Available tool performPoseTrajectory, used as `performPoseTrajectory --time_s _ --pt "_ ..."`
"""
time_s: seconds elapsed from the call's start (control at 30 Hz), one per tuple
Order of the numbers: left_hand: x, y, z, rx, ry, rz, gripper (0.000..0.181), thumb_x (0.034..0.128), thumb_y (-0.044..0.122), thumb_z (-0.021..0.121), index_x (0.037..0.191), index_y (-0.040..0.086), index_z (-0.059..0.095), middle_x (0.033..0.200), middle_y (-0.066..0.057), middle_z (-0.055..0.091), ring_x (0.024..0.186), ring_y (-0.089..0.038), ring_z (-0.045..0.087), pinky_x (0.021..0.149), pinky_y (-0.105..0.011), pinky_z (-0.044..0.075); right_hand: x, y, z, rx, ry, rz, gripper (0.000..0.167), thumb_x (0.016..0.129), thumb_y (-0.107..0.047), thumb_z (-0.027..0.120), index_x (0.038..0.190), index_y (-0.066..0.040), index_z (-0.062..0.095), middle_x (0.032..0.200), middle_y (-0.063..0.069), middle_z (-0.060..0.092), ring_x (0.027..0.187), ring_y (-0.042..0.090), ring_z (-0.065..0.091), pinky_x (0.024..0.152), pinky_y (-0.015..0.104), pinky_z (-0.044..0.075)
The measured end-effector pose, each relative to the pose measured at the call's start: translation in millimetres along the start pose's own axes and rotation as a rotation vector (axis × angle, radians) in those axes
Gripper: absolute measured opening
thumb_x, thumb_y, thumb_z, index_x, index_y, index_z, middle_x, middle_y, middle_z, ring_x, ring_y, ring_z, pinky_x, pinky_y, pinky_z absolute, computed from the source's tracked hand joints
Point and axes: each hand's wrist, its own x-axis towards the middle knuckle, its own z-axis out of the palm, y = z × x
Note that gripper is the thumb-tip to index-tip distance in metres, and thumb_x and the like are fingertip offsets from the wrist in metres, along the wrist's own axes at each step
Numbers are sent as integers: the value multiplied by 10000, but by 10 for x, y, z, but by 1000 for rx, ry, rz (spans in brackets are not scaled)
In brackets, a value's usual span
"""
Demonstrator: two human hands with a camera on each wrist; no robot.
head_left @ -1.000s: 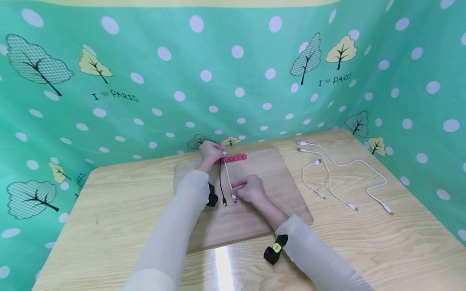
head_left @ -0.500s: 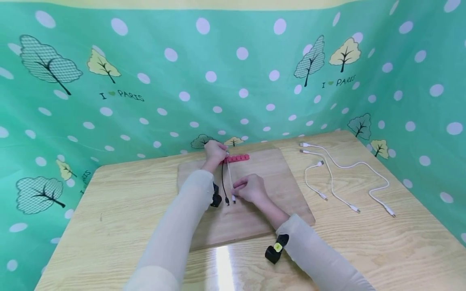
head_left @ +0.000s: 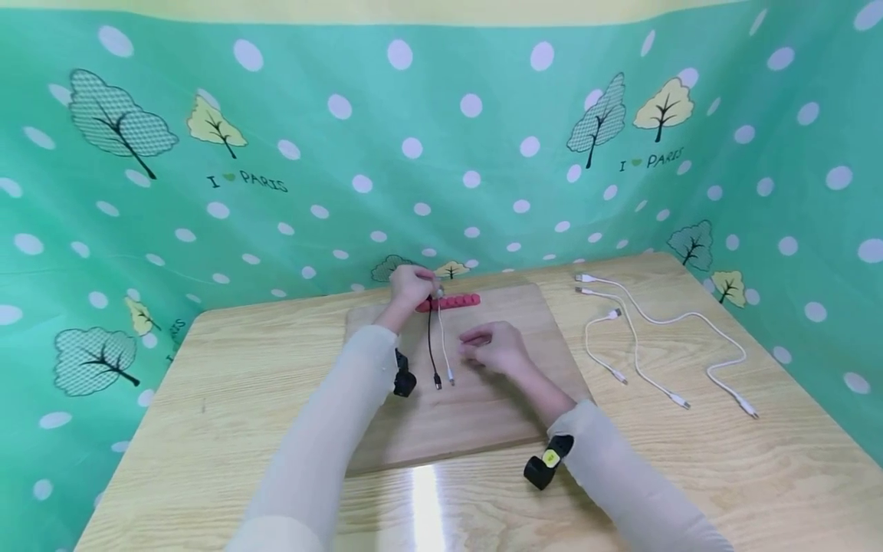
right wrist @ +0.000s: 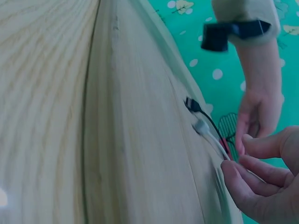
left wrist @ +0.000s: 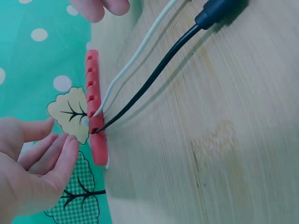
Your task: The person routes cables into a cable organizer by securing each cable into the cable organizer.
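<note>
Behind the left end of the red slotted strip [head_left: 461,300] is my left hand [head_left: 411,285]. Its thumb and fingers [left wrist: 65,151] stand slightly apart in the left wrist view, nothing visible between them. A black cable [left wrist: 163,65] and a white cable [left wrist: 133,58] sit in neighbouring slots of the strip [left wrist: 95,93]. Their near plugs, black [head_left: 438,381] and white [head_left: 451,377], lie side by side on the wooden board [head_left: 414,441]. Just right of the white cable, my right hand [head_left: 498,349] hovers with parted fingers, holding nothing visible.
Three white cables lie on the table right of the board: a short one [head_left: 589,343], a longer one [head_left: 635,345] and a wavy one [head_left: 717,332] farthest right. A green patterned curtain [head_left: 331,146] stands behind the table and along its right side.
My right hand has released the white cable's near end and moved a little right of it. My left fingers have come away from the cable's far end. The camera view has shifted slightly.
</note>
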Motion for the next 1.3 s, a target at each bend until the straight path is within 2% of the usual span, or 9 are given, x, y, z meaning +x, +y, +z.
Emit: performPoseTrajectory --time_s 0.23,0.5,0.73,1.07,1.3 --pt "-108 -12 -120 -99 -91 -110 288 903 202 660 1166 85 662 1231 -114 644 1086 -284 638 918 -359 566 22 81 -213 -29 12 -13 312 834 -110 725 1138 -53 683 1092 161 719 814 159 712 706 259 604" --pt "-242 -32 -193 -166 -166 -134 349 930 213 626 1242 59 606 1268 -136 608 1128 -305 613 1012 -385 518 51 232 -487 -120 43 -18 322 868 -176 699 1171 -70 670 1140 152 707 917 188 691 729 226 570" --pt "-312 -74 -210 -193 -179 -151 363 918 198 637 1252 61 598 1289 -129 598 1136 -282 616 1030 -361 510 66 325 -730 -139 79 -36 328 908 -193 655 1179 -7 652 1137 217 690 862 202 708 714 245 590" --pt "-366 -157 -207 -250 -191 -156 364 890 109 655 1239 22 596 1253 -163 628 1114 -285 635 993 -324 535 2 432 -1072 -160 129 -6 374 921 -223 640 1206 19 627 1143 238 678 827 159 703 688 224 580" --pt "-421 -199 -238 -270 -199 -180 377 901 121 646 1261 28 583 1277 -163 614 1157 -295 620 1013 -337 524 -11 517 -1318 -139 116 -6 426 941 -226 609 1237 79 578 1134 250 680 855 162 720 790 289 607"
